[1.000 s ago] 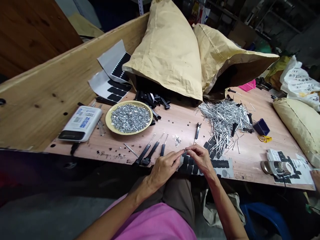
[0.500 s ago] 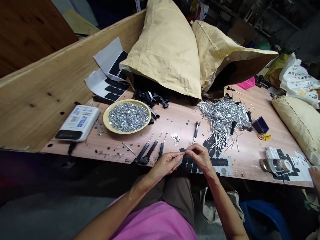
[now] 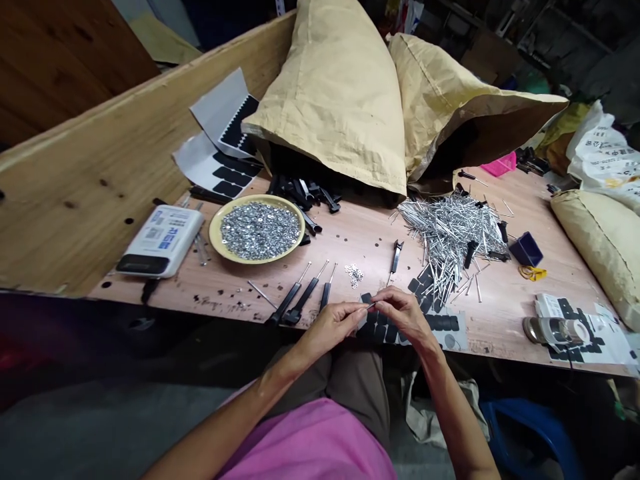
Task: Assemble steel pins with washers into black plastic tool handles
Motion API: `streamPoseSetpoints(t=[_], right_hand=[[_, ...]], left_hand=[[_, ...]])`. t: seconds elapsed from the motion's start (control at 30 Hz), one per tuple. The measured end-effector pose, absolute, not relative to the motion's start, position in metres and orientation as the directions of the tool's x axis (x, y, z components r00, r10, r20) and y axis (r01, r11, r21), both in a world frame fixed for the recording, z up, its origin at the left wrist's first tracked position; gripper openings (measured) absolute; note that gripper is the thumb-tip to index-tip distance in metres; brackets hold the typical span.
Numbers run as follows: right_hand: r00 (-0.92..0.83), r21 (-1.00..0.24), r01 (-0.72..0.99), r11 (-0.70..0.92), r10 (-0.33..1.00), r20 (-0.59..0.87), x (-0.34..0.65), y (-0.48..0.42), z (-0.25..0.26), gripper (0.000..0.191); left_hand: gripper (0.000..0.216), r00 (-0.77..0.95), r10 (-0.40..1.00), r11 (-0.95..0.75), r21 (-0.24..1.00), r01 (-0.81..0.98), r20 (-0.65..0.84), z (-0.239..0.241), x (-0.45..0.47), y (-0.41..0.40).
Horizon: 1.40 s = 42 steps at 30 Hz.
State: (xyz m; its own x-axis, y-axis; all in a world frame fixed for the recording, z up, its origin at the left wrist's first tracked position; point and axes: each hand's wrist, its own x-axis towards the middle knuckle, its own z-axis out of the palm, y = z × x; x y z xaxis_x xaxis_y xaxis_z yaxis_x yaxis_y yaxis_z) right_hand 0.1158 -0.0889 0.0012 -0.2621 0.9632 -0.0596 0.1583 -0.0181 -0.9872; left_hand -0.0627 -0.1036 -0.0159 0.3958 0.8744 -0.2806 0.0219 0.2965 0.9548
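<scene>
My left hand [image 3: 334, 325] and my right hand [image 3: 403, 313] meet at the near table edge, both pinched on a thin metal pin [image 3: 371, 306] between their fingertips. Under them lies a sheet of black pads [image 3: 440, 328]. Just left, three finished black-handled pins [image 3: 301, 300] lie side by side. A small cluster of washers [image 3: 354, 275] sits just beyond my fingers. A yellow plate [image 3: 216, 227] full of washers stands further left. A heap of loose metal pins [image 3: 450, 232] lies to the right.
Two tan paper sacks [image 3: 345, 93] lean at the back, with black handles [image 3: 305, 195] spilling out. A white box [image 3: 163, 239] lies at the left. A dark blue cup [image 3: 525, 250], a glass jar [image 3: 550, 329] and another sack [image 3: 600, 247] are at the right.
Both hands stay pinched together at the table edge with the pin between them. Only the camera has shifted slightly.
</scene>
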Motion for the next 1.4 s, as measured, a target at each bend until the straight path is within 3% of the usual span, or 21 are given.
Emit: streamPoseSetpoints(t=[0.1,0.2,0.33,0.4,0.5,0.6,0.7,0.97,1.13,1.4], right_hand=[[-0.234,-0.986,0.167,-0.017,0.971,-0.056,0.116,-0.089,0.0,0.021],[-0.167,-0.987,0.145,-0.069,0.982,-0.094,0.115,-0.091,-0.001,0.022],[-0.113,-0.979,0.159,-0.13,0.982,-0.149,0.114,-0.092,-0.001,0.022],[-0.117,-0.976,0.192,-0.107,0.984,-0.131,0.114,-0.091,0.001,0.022],[-0.171,-0.973,0.227,-0.046,0.982,-0.086,0.117,-0.091,0.004,0.022],[-0.23,-0.983,0.172,-0.072,0.967,-0.111,0.119,-0.091,0.005,0.024],[-0.251,-0.984,0.117,-0.135,0.955,-0.161,0.121,-0.092,0.004,0.027],[-0.296,-0.952,0.304,0.045,0.954,-0.049,0.121,-0.092,0.005,0.032],[-0.245,-0.925,0.356,0.133,0.968,0.044,0.12,-0.096,-0.001,0.029],[-0.131,-0.922,0.371,0.112,0.989,0.067,0.112,-0.101,-0.001,0.024]], left_hand=[[0.029,0.257,0.961,0.046,0.973,0.225,-0.104,-0.017,-0.06,-0.109],[0.031,0.257,0.966,-0.108,0.912,0.395,0.003,-0.018,-0.057,-0.114],[0.032,0.253,0.961,-0.219,0.863,0.455,0.11,-0.02,-0.056,-0.117],[0.031,0.241,0.966,-0.185,0.902,0.39,0.094,-0.02,-0.056,-0.115],[0.038,0.333,0.934,0.081,0.985,0.151,-0.128,-0.017,-0.058,-0.109],[0.05,0.537,0.758,0.452,0.892,-0.024,-0.37,-0.013,-0.062,-0.104],[0.058,0.619,0.647,0.606,0.792,-0.066,-0.444,-0.01,-0.065,-0.1],[0.063,0.578,0.699,0.547,0.835,-0.052,-0.421,-0.012,-0.066,-0.102],[0.054,0.466,0.821,0.394,0.918,-0.04,-0.331,-0.018,-0.063,-0.105],[0.049,0.4,0.87,0.318,0.948,-0.006,-0.29,-0.016,-0.061,-0.104]])
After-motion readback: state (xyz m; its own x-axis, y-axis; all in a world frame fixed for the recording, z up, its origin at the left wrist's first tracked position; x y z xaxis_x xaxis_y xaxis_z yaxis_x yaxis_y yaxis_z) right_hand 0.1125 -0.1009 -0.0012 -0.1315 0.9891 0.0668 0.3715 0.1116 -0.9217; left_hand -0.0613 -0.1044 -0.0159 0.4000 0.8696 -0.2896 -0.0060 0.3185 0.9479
